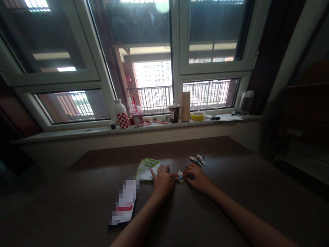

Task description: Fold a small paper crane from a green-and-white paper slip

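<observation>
A small folded piece of printed paper (181, 177) lies on the table between my two hands. My right hand (197, 178) has its fingers drawn together, pinching the paper's right edge. From the other side, my left hand (164, 181) reaches it with the thumb. The other left fingers are spread, over or beside a white sheet (147, 175). Green-and-white printed sheets (146, 166) lie just past that hand. Beyond my right hand rest several small folded paper pieces (197, 160) with pointed ends.
A flat, dark-edged object (125, 202), its top blurred out, lies left of my left forearm on the brown table (231, 212). Along the windowsill stand a checkered bottle (122, 115), two drink cups, a tan flask (185, 106), yellow tape (197, 116) and black scissors (215, 118).
</observation>
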Available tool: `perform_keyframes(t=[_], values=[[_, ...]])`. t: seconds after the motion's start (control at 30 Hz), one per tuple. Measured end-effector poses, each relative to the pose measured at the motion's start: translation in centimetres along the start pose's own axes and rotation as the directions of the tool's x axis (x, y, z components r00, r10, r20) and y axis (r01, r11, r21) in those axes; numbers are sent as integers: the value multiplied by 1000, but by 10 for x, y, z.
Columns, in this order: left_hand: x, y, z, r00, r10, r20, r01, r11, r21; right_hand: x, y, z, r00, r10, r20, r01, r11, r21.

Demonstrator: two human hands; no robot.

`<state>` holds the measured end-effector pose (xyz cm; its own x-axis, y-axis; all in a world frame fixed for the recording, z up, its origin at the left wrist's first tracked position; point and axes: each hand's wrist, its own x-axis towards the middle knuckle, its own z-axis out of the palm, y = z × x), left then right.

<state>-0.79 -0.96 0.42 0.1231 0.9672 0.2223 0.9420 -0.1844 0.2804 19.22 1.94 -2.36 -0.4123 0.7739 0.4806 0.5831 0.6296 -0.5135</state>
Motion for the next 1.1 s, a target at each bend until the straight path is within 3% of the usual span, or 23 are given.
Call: perform_keyframes(t=[1.1], values=[[1, 0, -1, 1000, 2, 8, -1, 994, -109, -1, 1, 9, 995, 98, -26, -99, 993, -71]])
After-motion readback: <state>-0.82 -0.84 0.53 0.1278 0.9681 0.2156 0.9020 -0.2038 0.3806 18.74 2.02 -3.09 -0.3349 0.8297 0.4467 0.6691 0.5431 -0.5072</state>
